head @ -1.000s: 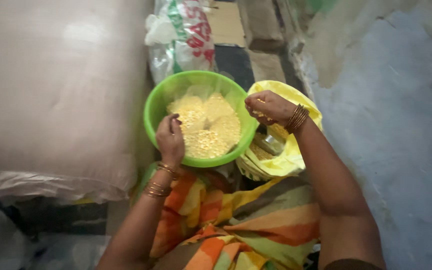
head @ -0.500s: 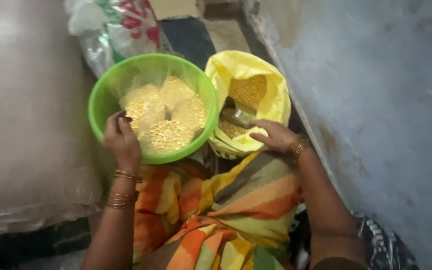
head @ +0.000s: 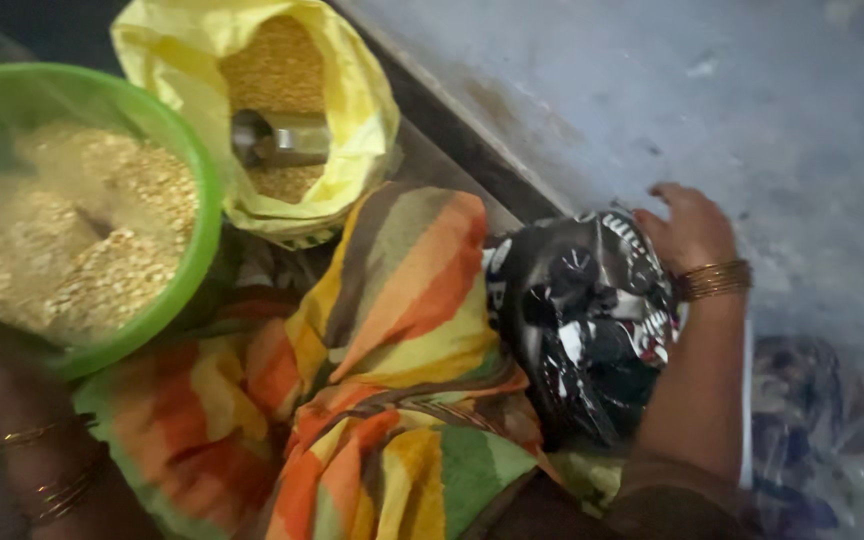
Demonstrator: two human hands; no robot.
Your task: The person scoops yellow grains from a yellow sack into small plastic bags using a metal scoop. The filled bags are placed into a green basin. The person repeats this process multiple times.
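Head camera footage is showing a round green plastic bowl (head: 187,180), glossy and translucent at the rim, heaped with pale, granular split lentils (head: 82,230). Just beside it, a crinkled yellow plastic bag (head: 352,100) is standing open, filled with finer yellow-brown grain, and a cylindrical steel measuring cup (head: 282,138) is lying half-buried in it. A crumpled black-and-white printed plastic bag (head: 592,310) is being touched at its far edge by the right hand (head: 690,228), whose fingers are spread loosely, resting partly on the rough grey floor (head: 732,90); gold bangles are being worn on that wrist. The left hand itself is not being shown: only its bangled wrist (head: 37,460) is visible under the bowl, so its state cannot be told. Half a second ago, the right hand was being held at the yellow bag's mouth; now it is well apart from it. Striped orange, green and brown cloth (head: 392,340) is lying between bowl and black bag.
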